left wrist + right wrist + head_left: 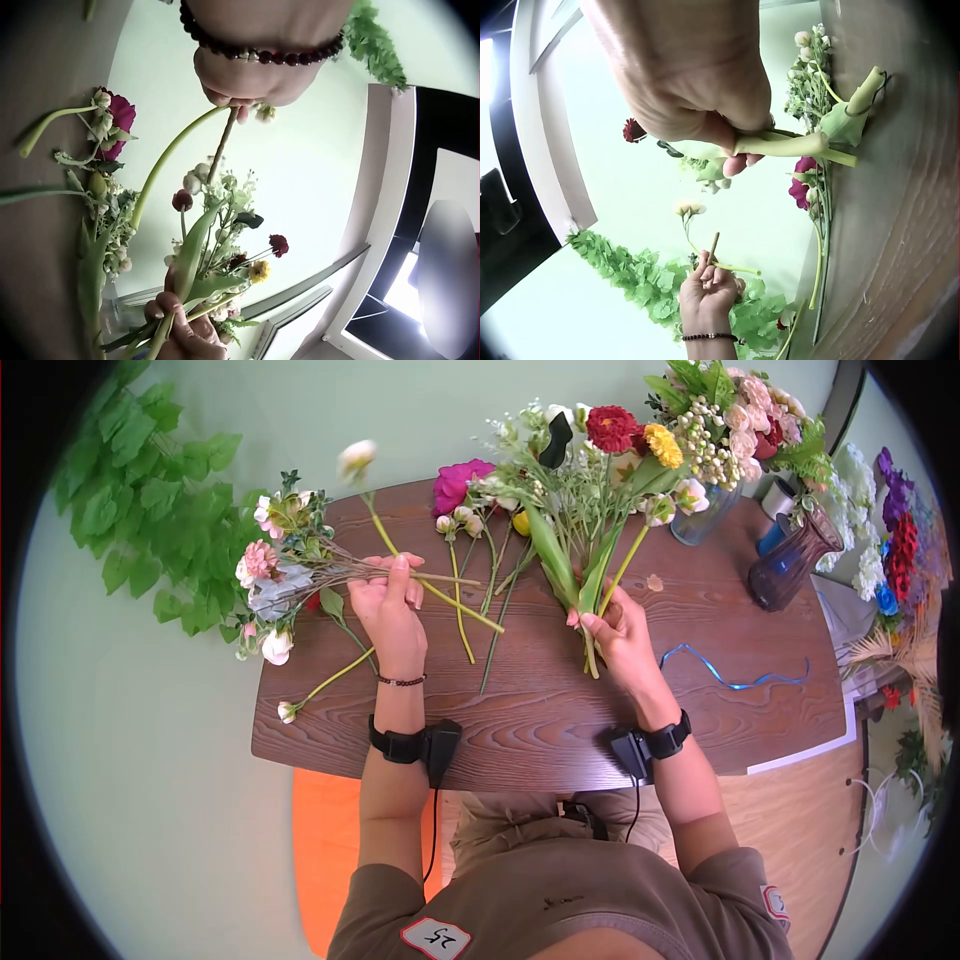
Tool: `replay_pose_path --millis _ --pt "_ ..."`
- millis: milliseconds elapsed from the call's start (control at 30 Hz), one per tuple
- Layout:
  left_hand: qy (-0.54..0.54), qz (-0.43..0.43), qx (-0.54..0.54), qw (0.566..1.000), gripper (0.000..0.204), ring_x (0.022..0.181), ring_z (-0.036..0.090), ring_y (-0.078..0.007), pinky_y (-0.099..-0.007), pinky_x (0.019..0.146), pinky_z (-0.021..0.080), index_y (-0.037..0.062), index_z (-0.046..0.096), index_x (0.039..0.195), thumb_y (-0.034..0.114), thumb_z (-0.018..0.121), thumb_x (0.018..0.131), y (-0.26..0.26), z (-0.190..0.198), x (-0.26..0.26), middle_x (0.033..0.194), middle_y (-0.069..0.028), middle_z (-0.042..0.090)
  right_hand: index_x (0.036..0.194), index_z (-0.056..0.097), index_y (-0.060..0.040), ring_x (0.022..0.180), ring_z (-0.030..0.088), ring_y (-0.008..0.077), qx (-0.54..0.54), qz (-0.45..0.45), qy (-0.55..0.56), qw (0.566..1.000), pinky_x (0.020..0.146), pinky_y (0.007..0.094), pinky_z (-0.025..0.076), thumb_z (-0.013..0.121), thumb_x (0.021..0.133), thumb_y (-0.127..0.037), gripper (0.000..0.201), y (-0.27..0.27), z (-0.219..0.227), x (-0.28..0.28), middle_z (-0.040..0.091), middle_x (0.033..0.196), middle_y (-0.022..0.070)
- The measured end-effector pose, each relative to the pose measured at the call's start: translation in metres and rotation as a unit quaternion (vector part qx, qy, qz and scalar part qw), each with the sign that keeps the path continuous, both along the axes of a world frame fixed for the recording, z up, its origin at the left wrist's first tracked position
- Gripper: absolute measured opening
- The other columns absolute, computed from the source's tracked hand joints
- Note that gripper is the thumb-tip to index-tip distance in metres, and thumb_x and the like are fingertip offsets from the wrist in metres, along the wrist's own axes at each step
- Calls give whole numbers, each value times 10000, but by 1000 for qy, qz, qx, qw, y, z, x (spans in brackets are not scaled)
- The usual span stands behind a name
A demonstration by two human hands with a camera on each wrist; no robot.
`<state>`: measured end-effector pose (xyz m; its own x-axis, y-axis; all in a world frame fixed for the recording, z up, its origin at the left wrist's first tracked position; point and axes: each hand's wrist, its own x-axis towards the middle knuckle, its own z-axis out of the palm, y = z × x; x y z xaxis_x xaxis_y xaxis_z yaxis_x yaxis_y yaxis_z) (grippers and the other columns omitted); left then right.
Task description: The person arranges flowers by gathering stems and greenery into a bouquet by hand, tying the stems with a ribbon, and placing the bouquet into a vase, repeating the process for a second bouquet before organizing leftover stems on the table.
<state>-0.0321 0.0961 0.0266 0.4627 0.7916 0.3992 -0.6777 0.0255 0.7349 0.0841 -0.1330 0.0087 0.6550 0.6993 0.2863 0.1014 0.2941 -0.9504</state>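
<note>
My left hand (388,610) pinches a white flower (357,458) by its long green stem, together with a brown stem (450,578). A spray of pink and white flowers (262,560) fans out left of that hand. With thumb and fingers, my right hand (622,635) grips a bouquet (590,510) low on its stems. Red and yellow blooms, white buds and broad green leaves make up this bouquet. In the right wrist view, the thick cut stem ends (802,145) stick out past the fingers. The left wrist view shows the left hand (255,82) from its bracelet side, fingertips mostly hidden.
Loose stems and a magenta flower (462,485) lie on the brown table (540,730) between the hands. A blue ribbon (735,685) lies at right. Behind it stand a dark vase (790,560) and a glass vase (705,515) of flowers. Green foliage (150,490) hangs at far left.
</note>
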Motion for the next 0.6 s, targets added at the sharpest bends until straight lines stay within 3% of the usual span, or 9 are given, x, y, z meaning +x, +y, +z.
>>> replay_pose_path --millis 133,300,500,600 --pt "-8 -51 -12 999 213 516 414 -67 -201 457 329 84 398 1006 -9 540 876 -11 1 2 846 -154 604 1302 402 31 837 546 118 20 6 19 1000 775 250 439 469 848 90 463 1 2 0 586 992 84" --pt "3 -181 -30 983 195 526 419 -70 -201 473 350 102 432 1033 9 531 893 -40 2 8 872 -136 589 1301 395 19 859 555 128 15 44 28 999 797 262 450 462 852 91 459 5 -1 -3 589 1087 109" --pt "-15 -243 -42 969 232 532 439 -81 -212 481 382 78 375 1053 -1 522 893 -61 0 13 862 -162 595 1319 366 -2 996 567 165 -7 67 12 998 884 299 449 433 847 128 494 11 -12 -18 552 1141 117" --pt "7 -236 -11 972 245 529 451 -83 -204 477 391 71 350 1047 12 530 892 -68 -3 18 856 -166 602 1325 354 -3 973 584 178 -8 97 15 995 836 306 466 427 857 110 487 10 -4 -20 542 1137 121"
